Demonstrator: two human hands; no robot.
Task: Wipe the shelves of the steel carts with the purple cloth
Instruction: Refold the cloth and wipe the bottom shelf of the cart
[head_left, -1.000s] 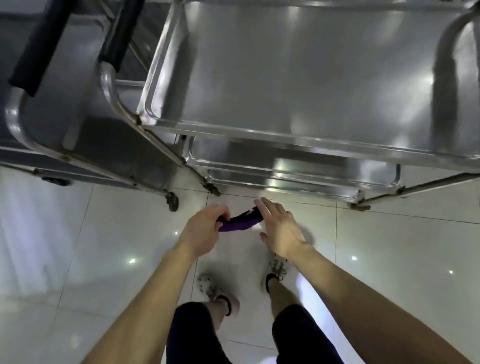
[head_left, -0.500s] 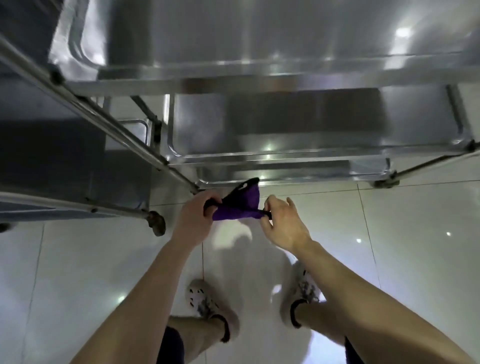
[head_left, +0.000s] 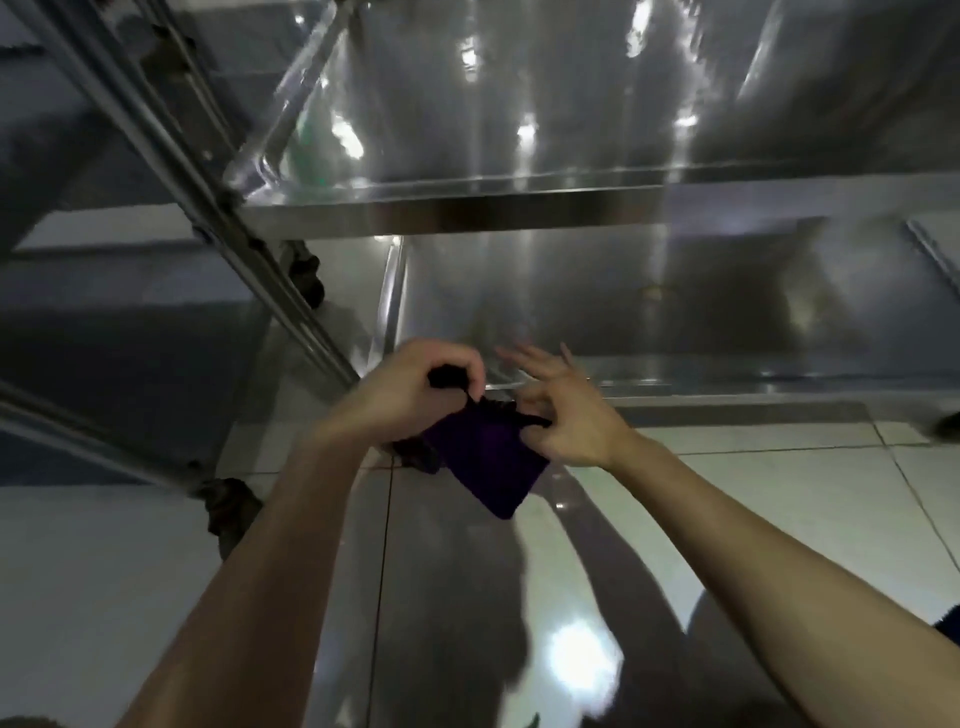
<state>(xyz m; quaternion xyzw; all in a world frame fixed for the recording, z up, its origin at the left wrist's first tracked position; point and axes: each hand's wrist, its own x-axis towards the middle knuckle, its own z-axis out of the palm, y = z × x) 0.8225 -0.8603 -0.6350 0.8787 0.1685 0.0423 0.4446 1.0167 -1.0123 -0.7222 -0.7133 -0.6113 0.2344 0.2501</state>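
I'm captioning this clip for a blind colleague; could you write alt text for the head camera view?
Two bare hands hold a dark purple cloth between them, in front of a shiny steel cart with tray shelves, above a pale tiled floor. The left hand grips one bunched end; the right hand pinches the other, its remaining fingers spread.

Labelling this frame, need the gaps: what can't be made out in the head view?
purple cloth: upper edge hidden by left hand and right hand, head view.
lower shelf: motion blur, head view; dirt unreadable.
top shelf: cut off by the top edge, glare over its surface.
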